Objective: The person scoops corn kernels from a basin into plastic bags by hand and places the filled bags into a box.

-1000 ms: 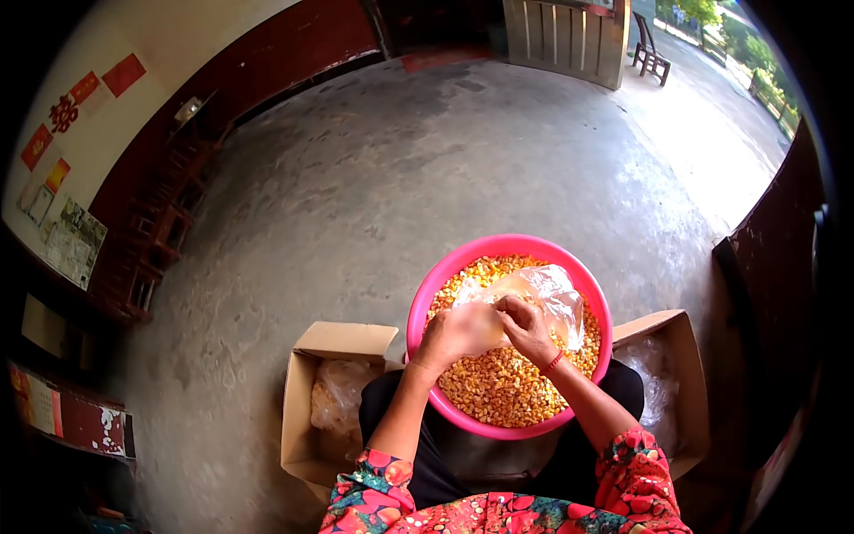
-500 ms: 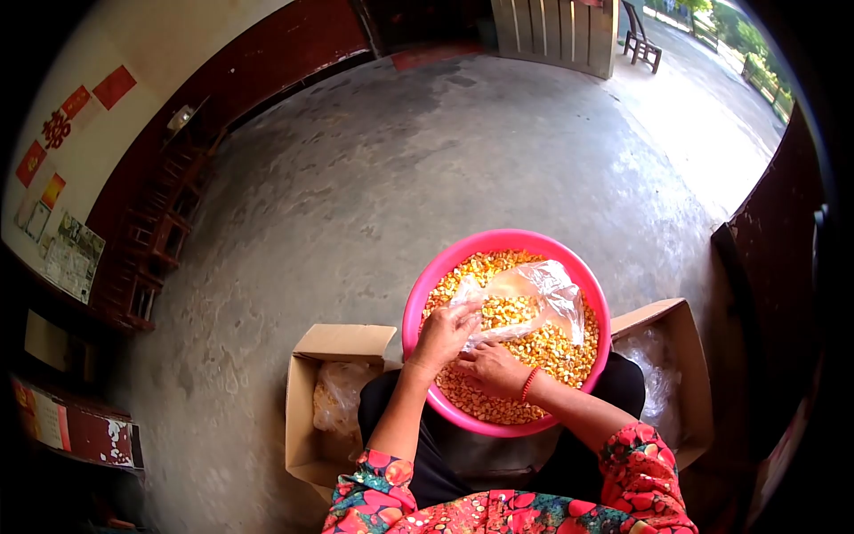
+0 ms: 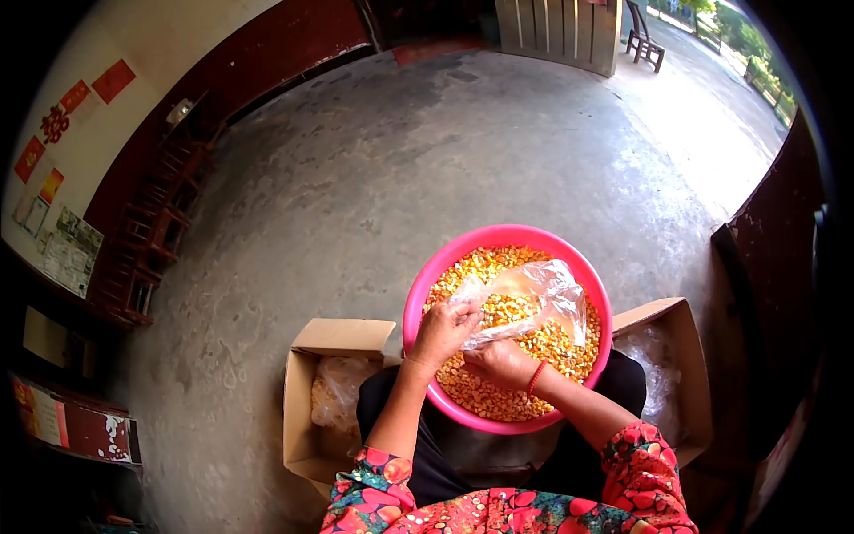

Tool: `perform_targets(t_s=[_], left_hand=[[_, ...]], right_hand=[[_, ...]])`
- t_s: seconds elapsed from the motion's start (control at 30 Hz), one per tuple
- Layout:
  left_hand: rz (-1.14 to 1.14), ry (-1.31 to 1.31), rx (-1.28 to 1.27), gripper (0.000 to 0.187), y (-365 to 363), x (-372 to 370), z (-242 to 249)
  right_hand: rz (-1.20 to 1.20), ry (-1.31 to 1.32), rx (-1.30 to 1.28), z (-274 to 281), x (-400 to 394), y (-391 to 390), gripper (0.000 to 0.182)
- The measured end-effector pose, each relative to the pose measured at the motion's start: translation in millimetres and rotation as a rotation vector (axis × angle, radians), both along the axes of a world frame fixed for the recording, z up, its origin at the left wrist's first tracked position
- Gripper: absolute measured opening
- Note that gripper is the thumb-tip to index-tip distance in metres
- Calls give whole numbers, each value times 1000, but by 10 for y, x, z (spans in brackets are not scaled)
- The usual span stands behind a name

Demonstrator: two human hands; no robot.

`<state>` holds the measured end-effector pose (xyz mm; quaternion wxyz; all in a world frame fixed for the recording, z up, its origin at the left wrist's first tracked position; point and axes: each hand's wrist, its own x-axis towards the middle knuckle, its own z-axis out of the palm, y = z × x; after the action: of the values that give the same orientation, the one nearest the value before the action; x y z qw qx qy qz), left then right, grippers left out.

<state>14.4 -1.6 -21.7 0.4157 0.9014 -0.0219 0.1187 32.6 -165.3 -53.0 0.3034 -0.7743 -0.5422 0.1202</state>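
Observation:
A pink basin (image 3: 598, 294) full of yellow corn kernels (image 3: 569, 354) rests between my knees. Over the kernels lies a clear plastic bag (image 3: 553, 289), its mouth toward my hands. My left hand (image 3: 442, 333) pinches the bag's left edge near the basin's left side. Just right of it, my right hand (image 3: 503, 363), with a red bracelet on the wrist, is closed at the bag's lower edge above the kernels; its fingertips are partly hidden, and I cannot make out what they hold.
A cardboard box (image 3: 301, 409) holding plastic bags stands left of my legs, and another box (image 3: 692, 383) with clear plastic is on the right. Wooden chairs (image 3: 167, 233) line the left wall. One more chair (image 3: 645, 44) stands outside the doorway.
My right hand has lifted from the kernels to the bag's lower edge, and its fingers have closed. My left hand stays nearly in place on the bag.

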Motion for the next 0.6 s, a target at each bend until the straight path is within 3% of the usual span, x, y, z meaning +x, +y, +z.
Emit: perform_targets(t_s=[0.1, 0.2, 0.3, 0.33, 0.4, 0.53, 0.6], left_hand=[[35, 128, -126, 16, -5, -18, 34], [30, 90, -92, 18, -3, -19, 43], [35, 92, -34, 24, -23, -14, 66], [33, 82, -24, 30, -31, -13, 85], [1, 52, -17, 45, -15, -2, 30], [-19, 101, -1, 47, -62, -2, 128], [-76, -17, 22, 51, -52, 6, 77]], right_hand=[[-22, 196, 141, 147, 66, -12, 20], [-5, 775, 19, 309, 135, -68, 34], [-96, 1316, 81, 393, 193, -126, 33], [-120, 1468, 209, 463, 196, -146, 32], [-281, 1553, 422, 385, 293, -144, 29], [-622, 1543, 693, 317, 491, -189, 24], [-626, 1512, 800, 186, 562, -191, 21]])
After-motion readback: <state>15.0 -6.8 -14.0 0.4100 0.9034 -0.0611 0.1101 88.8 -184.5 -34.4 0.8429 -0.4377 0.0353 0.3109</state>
